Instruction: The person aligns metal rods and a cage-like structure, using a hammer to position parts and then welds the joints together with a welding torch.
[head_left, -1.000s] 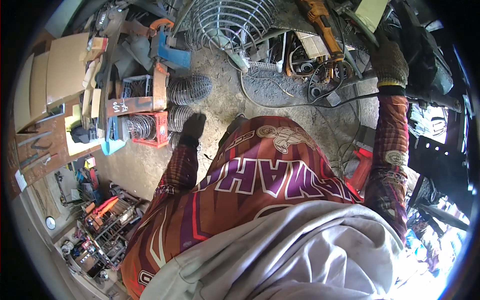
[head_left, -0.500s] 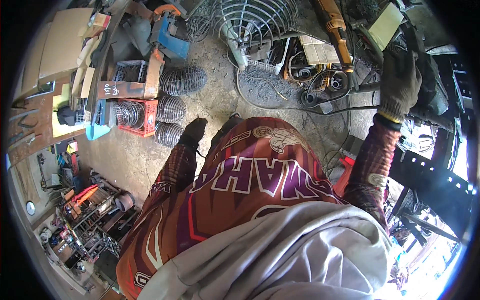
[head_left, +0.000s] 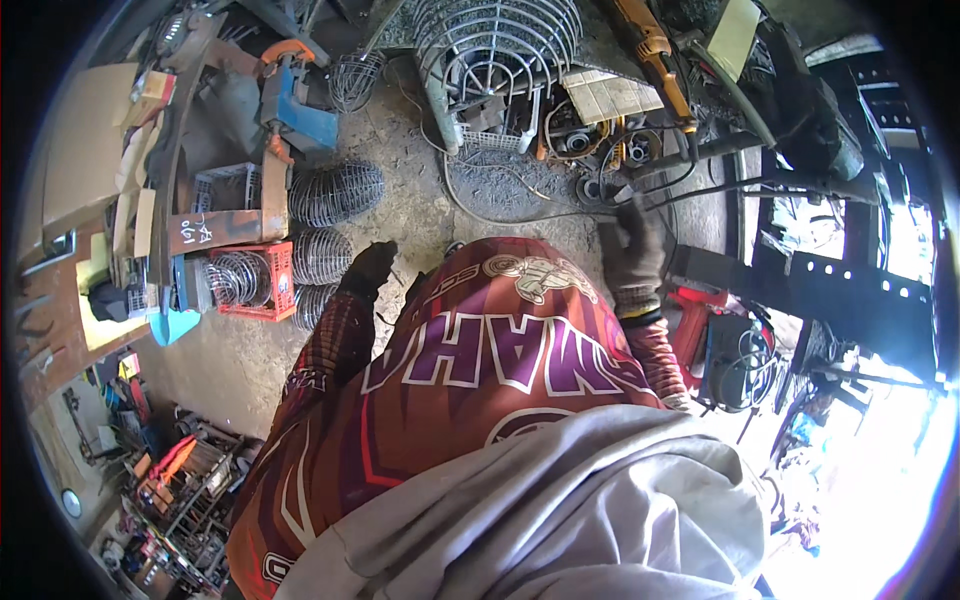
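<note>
My left hand (head_left: 370, 268), in a dark glove, hangs beside my body above the concrete floor. Its fingers point forward, loosely apart, with nothing visible in them. My right hand (head_left: 632, 255) wears a grey-brown knitted glove and is close to the right side of my shirt. Motion smears its fingers, so whether it grips anything cannot be made out. Just beyond its fingertips run a dark cable (head_left: 540, 219) and a thin dark rod (head_left: 715, 188). A yellow-orange power tool (head_left: 655, 55) lies farther forward.
Coiled wire rings (head_left: 337, 192) and a red plastic crate (head_left: 288, 285) stand on the floor at left. A round-barred metal grille (head_left: 497, 40) lies ahead. At right is a black perforated steel beam (head_left: 825, 290). A blue clamp-like tool (head_left: 300, 112) rests on the left bench.
My right hand has come down and left from the dark metal parts at far right to beside my body. My left hand has shifted slightly left. The whole view has turned a little.
</note>
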